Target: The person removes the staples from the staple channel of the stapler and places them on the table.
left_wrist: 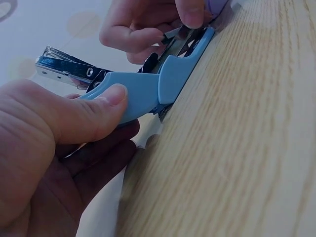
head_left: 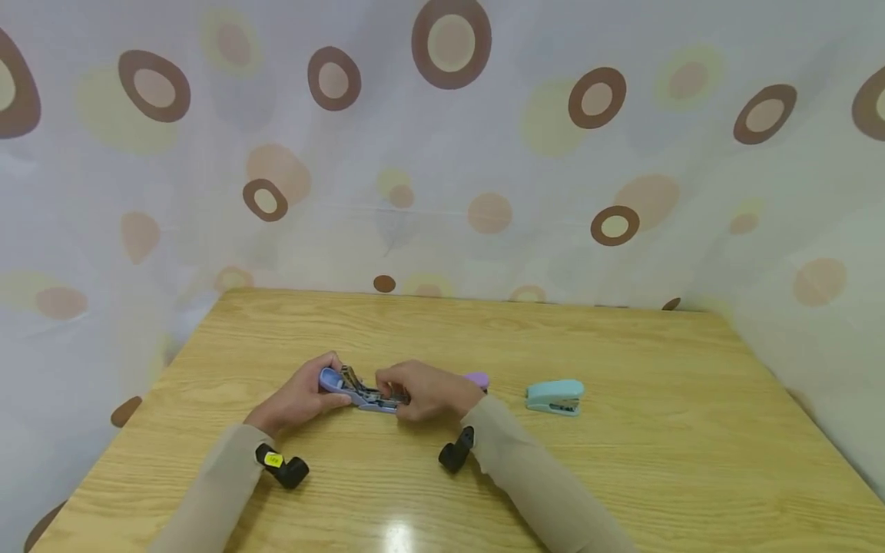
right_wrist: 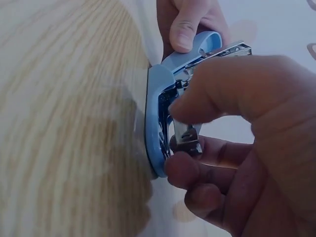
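Observation:
A blue stapler (head_left: 376, 408) is swung wide open on the wooden table, left of the middle. My left hand (head_left: 300, 395) grips its top cover, the thumb lying along the blue side in the left wrist view. The metal magazine (left_wrist: 66, 70) sticks up at an angle from the hinge. Over the other end, my right hand (head_left: 429, 388) has curled fingers round a metal part (right_wrist: 186, 136) above the blue base (right_wrist: 155, 128). My right fingers partly hide that part, and whether staples lie in it I cannot tell.
Behind my right wrist, a purple object (head_left: 478, 379) shows only partly. A mint-green stapler (head_left: 555, 395) stands farther right on the wooden table (head_left: 664, 445). A patterned curtain (head_left: 442, 153) hangs behind the table and at its sides.

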A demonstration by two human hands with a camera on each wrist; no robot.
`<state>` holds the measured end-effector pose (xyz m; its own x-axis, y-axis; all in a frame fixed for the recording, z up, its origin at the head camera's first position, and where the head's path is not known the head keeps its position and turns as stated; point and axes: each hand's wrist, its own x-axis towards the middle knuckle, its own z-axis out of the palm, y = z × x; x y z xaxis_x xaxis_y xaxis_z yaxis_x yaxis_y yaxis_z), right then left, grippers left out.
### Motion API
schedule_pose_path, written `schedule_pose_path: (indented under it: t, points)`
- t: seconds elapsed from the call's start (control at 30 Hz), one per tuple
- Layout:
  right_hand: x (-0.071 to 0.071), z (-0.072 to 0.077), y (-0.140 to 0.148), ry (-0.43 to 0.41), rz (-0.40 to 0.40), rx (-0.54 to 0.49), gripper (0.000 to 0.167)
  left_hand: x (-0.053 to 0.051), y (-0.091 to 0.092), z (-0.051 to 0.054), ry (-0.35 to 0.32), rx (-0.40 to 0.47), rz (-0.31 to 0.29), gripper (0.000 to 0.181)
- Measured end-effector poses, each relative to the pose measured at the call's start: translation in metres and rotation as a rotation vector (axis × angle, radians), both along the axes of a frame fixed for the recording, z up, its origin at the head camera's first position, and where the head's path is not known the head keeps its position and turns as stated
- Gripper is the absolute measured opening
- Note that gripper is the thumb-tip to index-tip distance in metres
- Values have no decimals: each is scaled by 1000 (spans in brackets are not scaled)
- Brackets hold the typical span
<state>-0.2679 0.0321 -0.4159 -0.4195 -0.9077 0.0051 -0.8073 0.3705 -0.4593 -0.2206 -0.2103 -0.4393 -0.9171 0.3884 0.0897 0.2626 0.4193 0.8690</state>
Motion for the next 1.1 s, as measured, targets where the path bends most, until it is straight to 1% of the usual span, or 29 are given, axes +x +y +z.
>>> schedule_pose_path:
  t: [0.17, 0.27, 0.37, 0.43, 0.6, 0.73, 0.9, 1.03, 1.1]
  points:
    - [3, -1, 5, 5, -26, -79, 19, 0, 1, -4, 29, 17, -21, 24]
    - [5, -2, 8, 26, -31, -117, 17, 1, 3, -5, 17, 22, -27, 25]
    - [7, -2, 12, 27, -43, -119, 17, 0, 5, -6, -6, 14, -24, 25]
    - [8, -1, 14, 12, -59, -112, 16, 0, 5, -6, -14, 8, -16, 25]
    - [10, 1, 16, 0, -75, -121, 14, -1, 4, -6, -12, 9, -9, 25]
    - [12, 0, 16, 6, -110, -141, 15, 0, 2, -6, -13, 9, -4, 26]
    - [14, 0, 15, 8, -157, -171, 18, 1, 2, -4, -7, -6, -1, 25]
    - [14, 4, 16, -2, -171, -222, 18, 1, 2, 0, 8, -18, 2, 25]
    - [13, 6, 16, 3, -164, -248, 18, 1, 1, 1, 14, -19, 3, 25]
